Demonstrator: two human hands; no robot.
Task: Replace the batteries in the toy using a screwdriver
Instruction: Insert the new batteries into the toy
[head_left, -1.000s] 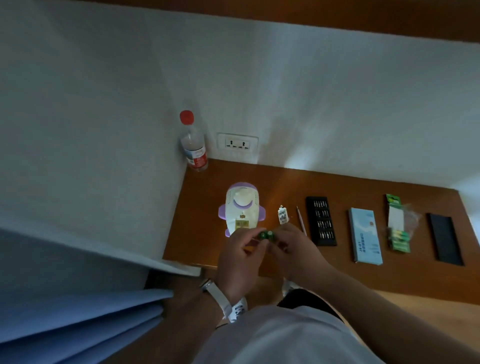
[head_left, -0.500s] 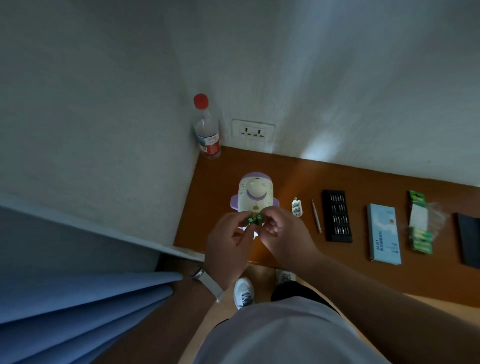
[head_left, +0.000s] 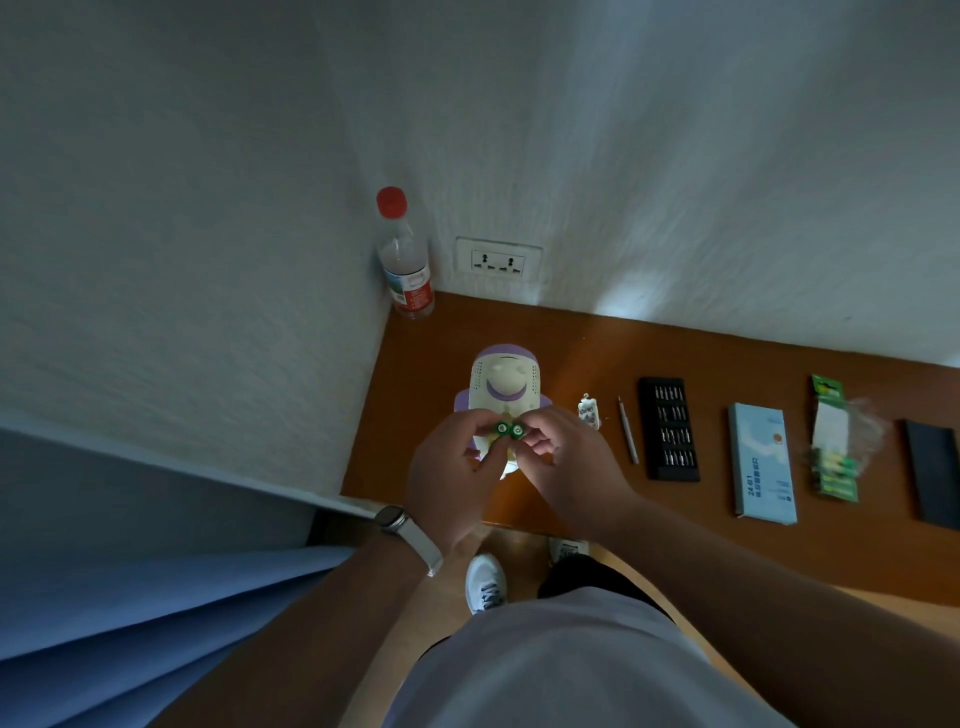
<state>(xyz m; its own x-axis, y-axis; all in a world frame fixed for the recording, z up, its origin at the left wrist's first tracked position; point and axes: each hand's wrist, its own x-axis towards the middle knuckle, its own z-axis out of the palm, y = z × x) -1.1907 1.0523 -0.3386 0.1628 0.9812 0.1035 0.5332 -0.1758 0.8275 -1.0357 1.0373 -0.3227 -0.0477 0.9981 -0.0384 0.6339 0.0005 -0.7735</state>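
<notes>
Both hands meet above the near end of the toy (head_left: 506, 382). The left hand (head_left: 451, 483) and the right hand (head_left: 566, 467) each have curled fingers, and together they pinch two green batteries (head_left: 510, 429) side by side, round ends facing the camera. The hands hide the lower half of the toy. Whether its compartment is open cannot be told.

The toy is white with purple trim. It lies flat on the desk (head_left: 426, 374) near the left corner.

Items to the right of the toy, in order:
- A small white part (head_left: 589, 410), just beside the right hand.
- The screwdriver (head_left: 627, 436), lying on the desk, pointing away from the person.
- A black bit case (head_left: 670, 428), open, with rows of bits.
- A pale blue box (head_left: 761, 462).
- A green battery pack (head_left: 831, 447) with torn clear film.
- A black panel (head_left: 932, 478) at the frame edge.

All of these lie apart from each other and from the hands.

A clear bottle (head_left: 405, 260) with a red cap stands upright in the far left corner, against the wall. A wall socket (head_left: 498, 259) sits just right of it, above the desk.

The desk is brown wood, set into a corner of white textured walls. The room is dim. A blue curtain (head_left: 130, 623) hangs at lower left. The left wrist carries a white wristband (head_left: 410, 535). A white shoe (head_left: 485, 582) shows on the wooden floor below the desk edge.
</notes>
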